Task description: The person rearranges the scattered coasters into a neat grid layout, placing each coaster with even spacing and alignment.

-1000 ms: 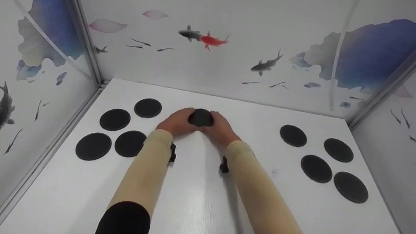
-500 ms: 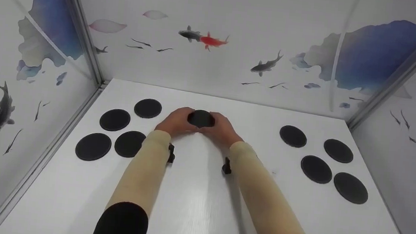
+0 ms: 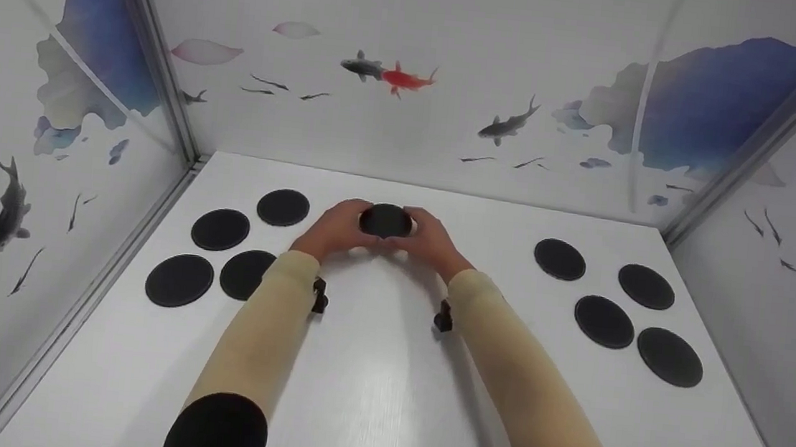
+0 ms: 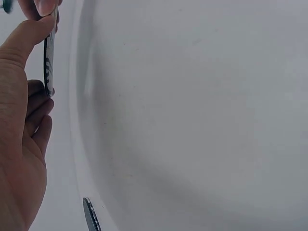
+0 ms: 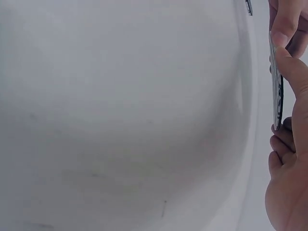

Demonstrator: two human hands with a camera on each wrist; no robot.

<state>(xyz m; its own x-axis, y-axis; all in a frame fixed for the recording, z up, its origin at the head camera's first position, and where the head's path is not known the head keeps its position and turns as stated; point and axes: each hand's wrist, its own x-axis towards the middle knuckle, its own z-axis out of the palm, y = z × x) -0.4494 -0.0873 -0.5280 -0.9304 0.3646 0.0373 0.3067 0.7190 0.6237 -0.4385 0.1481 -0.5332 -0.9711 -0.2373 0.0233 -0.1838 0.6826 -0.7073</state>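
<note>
A flat, round black disc, held above the far middle of the white table, spanned crosswise from hand to hand, its plain black face toward the head camera. The left hand and right hand gripped its opposite sides, fingers covering parts of the rim. The wrist views caught it nearly edge-on, leaving its grey-and-white other face too narrow to make out.

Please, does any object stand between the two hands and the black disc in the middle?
Nothing visible does: the left hand and the right hand grip the black disc directly. The other eight discs lie off to both sides.
</note>
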